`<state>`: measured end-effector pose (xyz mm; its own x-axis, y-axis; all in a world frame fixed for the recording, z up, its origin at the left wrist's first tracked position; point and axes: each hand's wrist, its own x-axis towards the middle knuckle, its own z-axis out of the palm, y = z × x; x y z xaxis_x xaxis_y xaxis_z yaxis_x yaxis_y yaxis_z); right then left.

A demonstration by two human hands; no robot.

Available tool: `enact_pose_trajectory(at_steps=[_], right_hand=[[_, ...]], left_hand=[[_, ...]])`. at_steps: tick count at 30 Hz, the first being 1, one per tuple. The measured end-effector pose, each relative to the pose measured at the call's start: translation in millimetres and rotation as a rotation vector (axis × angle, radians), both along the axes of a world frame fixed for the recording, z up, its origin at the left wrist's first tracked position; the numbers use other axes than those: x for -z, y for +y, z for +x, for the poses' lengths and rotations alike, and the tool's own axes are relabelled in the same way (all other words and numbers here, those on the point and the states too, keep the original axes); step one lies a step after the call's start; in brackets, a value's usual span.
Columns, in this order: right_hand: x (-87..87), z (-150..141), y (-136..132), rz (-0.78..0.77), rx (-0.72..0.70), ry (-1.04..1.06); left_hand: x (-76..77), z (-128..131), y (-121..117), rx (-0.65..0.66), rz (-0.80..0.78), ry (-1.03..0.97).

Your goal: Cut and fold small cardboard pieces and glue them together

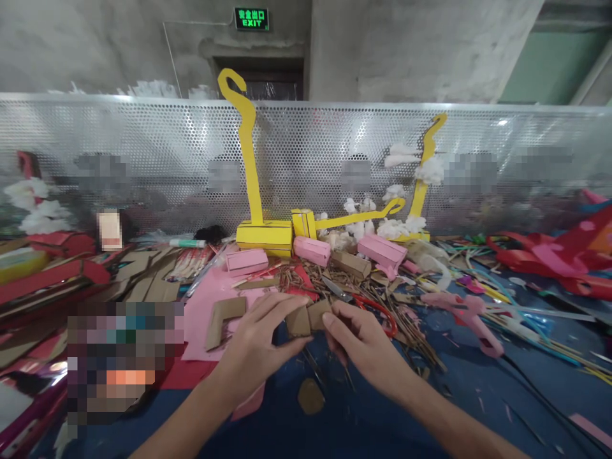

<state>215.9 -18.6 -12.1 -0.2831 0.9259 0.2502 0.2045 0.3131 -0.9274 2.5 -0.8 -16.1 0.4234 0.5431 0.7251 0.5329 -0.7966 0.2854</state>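
Between my hands, over the front middle of the table, is a small brown cardboard piece (299, 322) with a second cardboard piece (318, 314) against its right side. My left hand (261, 335) pinches the left piece, thumb below and fingers above. The right one is gripped by my right hand (356, 331), its thumb on the face. Whether the two pieces are joined I cannot tell. An L-shaped cardboard piece (220, 322) lies on pink paper (198, 331) left of my left hand. Below my hands rests a rounded cardboard scrap (310, 396).
Red-handled scissors (382, 312) lie just behind my right hand, blade pointing away. A pink glue gun (471, 319) with a black cord is at the right. Pink boxes (382, 252) and yellow hooked cardboard shapes (264, 236) stand at the back, before a perforated metal panel (306, 146).
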Motion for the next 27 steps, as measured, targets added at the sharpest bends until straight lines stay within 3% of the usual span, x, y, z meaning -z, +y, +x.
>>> enact_pose_trajectory(at_steps=[7, 13, 22, 27], right_hand=[[-0.3, 3, 5, 0.113, 0.034, -0.005], [4.5, 10, 12, 0.098, 0.103, 0.049], [2.0, 6, 8, 0.072, 0.053, 0.047], [3.9, 7, 7, 0.056, 0.061, 0.117]], left_hand=[[-0.7, 0, 2, 0.01, -0.014, 0.013], [-8.0, -2, 2, -0.081, 0.015, 0.005], [-5.2, -2, 4, -0.007, -0.016, -0.014], [-7.4, 0, 3, -0.073, -0.179, -0.125]])
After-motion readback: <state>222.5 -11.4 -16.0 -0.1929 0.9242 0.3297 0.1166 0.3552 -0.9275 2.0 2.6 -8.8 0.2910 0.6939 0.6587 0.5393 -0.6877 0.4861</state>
